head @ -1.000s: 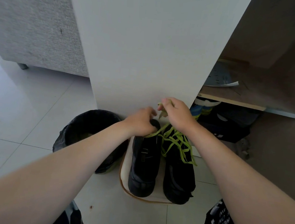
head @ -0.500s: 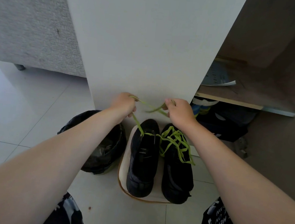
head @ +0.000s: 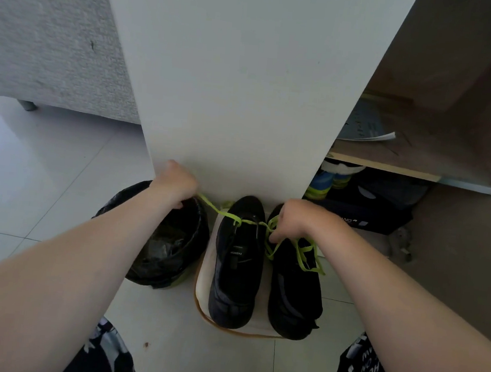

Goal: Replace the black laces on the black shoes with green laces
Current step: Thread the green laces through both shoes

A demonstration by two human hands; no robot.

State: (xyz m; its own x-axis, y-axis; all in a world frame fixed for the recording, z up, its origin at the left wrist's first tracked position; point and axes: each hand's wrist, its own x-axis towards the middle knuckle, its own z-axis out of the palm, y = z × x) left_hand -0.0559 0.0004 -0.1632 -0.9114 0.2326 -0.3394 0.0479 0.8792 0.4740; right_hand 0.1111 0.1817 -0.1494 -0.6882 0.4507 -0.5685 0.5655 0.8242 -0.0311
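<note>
Left hand (head: 176, 184) fisted round one end of bright green flat lace (head: 226, 213), strand taut over black-bagged round bin (head: 155, 255); fingertips hidden. Lace crosses far part of left black fabric shoe (head: 236, 274). Right hand (head: 297, 220) curled, pinching green strands above right black fabric shoe (head: 294, 294); which strand unclear. Both shoes sit on white brown-rimmed mat (head: 201, 283), near white cabinet panel (head: 247, 82).
</note>
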